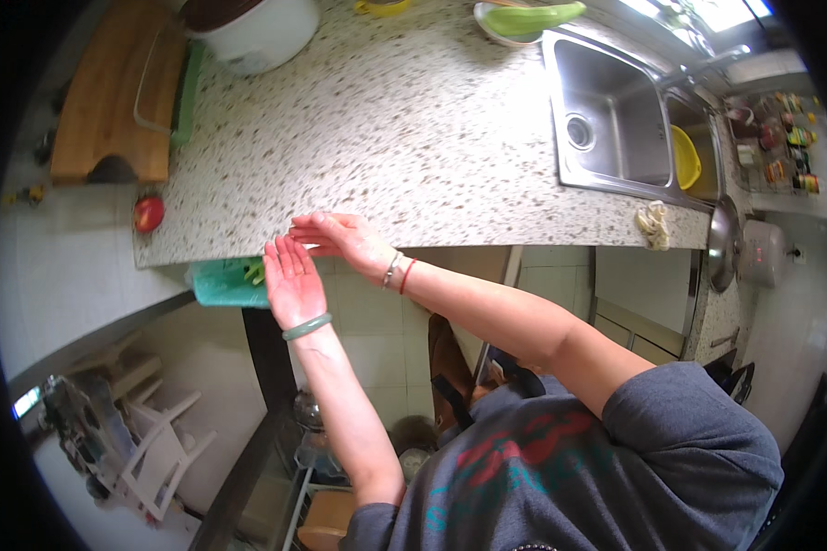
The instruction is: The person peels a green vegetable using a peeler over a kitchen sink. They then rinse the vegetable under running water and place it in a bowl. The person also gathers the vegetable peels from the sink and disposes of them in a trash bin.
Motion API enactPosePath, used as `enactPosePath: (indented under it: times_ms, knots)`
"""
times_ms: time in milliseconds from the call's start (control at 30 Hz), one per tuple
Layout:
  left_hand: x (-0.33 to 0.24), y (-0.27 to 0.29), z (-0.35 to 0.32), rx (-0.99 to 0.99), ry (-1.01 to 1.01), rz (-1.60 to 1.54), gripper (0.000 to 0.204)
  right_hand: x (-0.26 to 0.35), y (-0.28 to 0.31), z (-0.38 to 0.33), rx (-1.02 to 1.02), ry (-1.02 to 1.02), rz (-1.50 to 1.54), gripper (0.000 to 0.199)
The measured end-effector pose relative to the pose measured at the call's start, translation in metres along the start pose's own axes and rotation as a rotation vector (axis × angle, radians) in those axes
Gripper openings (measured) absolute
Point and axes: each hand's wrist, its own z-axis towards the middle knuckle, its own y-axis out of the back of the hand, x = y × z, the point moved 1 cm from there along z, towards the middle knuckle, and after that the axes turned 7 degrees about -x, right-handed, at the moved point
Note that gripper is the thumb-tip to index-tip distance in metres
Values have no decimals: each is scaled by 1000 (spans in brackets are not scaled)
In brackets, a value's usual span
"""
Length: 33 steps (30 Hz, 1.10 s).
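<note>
My left hand [296,286] is turned palm up at the counter's front edge, its fingers stretched out and nothing in it; a green bangle [307,326] circles that wrist. Just above and to its right, my right hand [349,243] is held with fingers extended and slightly curved, also holding nothing I can see. The fingertips of the two hands come close together, and I cannot tell whether they touch. Below the edge, partly behind my left hand, a teal bin [228,286] contains green scraps [254,272].
The speckled counter [368,119] bears a red fruit [149,213] at its left corner, a wooden board [119,101], a white pot [257,37] and a green gourd [533,16]. Right stands a steel sink [611,119] with a yellow basin [685,156]; a cloth [652,225] lies near it.
</note>
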Motion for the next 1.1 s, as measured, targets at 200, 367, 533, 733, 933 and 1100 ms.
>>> enactPosePath:
  times_ms: [200,367,533,733,933,1100]
  knots:
    - [169,-94,-73,371,154,156,28,139,126,-61,-249,237,64,36]
    - [311,-143,-119,432,439,409,38,222,293,-94,-507,232,-107,31]
    - [436,-154,-127,485,539,710,46,240,495,-107,-750,14,-543,20]
    - [520,-144,-90,166,477,990,51,195,571,-93,-474,-324,-1447,21]
    - [535,-142,-76,68,437,1030,49,181,587,-94,-151,-469,-1683,24]
    - [536,-144,-70,17,427,1024,48,168,560,-62,32,-297,-1494,21]
